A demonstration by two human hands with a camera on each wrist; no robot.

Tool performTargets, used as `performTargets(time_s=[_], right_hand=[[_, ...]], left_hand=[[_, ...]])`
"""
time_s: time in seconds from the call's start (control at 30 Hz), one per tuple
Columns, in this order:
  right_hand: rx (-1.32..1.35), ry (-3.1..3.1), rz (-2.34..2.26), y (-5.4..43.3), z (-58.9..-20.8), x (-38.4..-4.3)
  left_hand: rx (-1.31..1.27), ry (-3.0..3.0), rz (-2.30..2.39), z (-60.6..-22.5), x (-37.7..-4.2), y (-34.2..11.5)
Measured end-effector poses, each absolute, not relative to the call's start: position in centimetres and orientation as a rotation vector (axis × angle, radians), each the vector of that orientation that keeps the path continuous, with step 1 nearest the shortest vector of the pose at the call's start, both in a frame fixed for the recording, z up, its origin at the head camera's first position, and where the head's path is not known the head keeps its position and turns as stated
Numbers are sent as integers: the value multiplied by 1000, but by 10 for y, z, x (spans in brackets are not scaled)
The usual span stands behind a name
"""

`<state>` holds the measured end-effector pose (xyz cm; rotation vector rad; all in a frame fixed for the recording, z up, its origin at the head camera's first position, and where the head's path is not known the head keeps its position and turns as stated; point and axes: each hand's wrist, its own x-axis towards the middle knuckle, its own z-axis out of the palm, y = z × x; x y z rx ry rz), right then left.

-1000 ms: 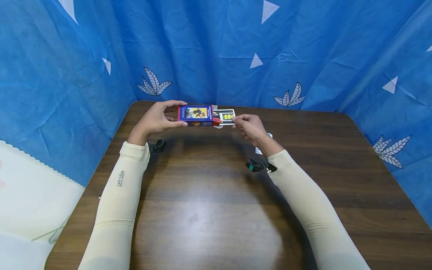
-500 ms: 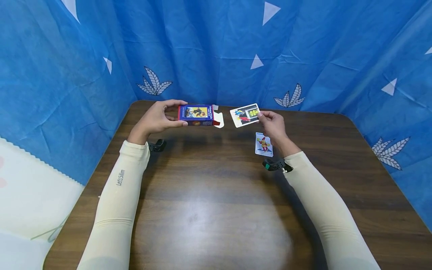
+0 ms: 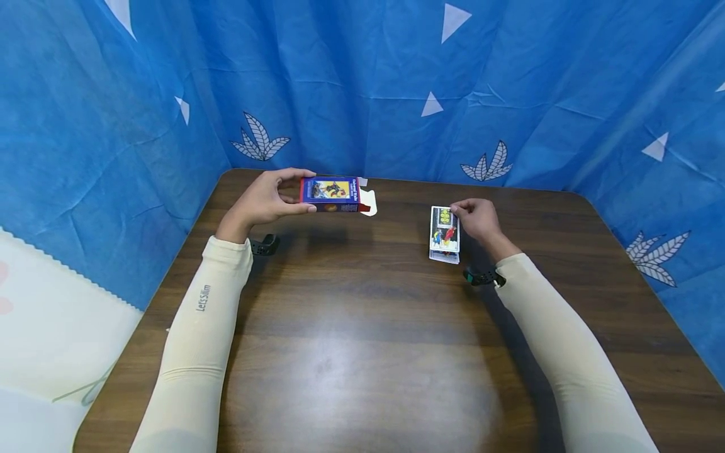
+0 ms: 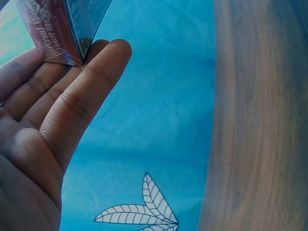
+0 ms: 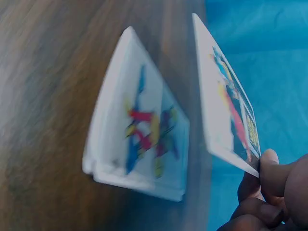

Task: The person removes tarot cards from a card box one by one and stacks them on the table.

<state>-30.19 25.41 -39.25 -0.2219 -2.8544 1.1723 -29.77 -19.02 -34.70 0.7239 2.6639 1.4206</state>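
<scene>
My left hand (image 3: 257,200) grips a blue and red tarot card box (image 3: 330,191) between thumb and fingers, over the far left part of the table. Its white end flap (image 3: 369,202) hangs open toward the right. In the left wrist view the box's red printed end (image 4: 50,33) shows above the fingers. With thumb and fingers my right hand (image 3: 481,221) pinches one end of a tarot card (image 3: 444,228), picture side up. Beneath it lies a small stack of cards (image 3: 443,257), mostly covered in the head view. The right wrist view shows a gap between card and stack (image 5: 144,132).
Both things are above or on a brown wooden table (image 3: 340,302). A blue curtain (image 3: 362,82) with white triangles and leaf prints stands behind the far edge and along both sides. White cloth (image 3: 56,327) hangs at the left.
My right hand has drawn the card out of the box, carried it right and turned it lengthwise over the stack. My left hand and the box have stayed in place.
</scene>
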Motion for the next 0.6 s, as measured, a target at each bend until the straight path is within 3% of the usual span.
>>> performTargets(time_s=[0.6], right_hand=[[-311,-3010,1015,253,-417,-306]], left_hand=[[718,2651,1423,-344,-297,-189]])
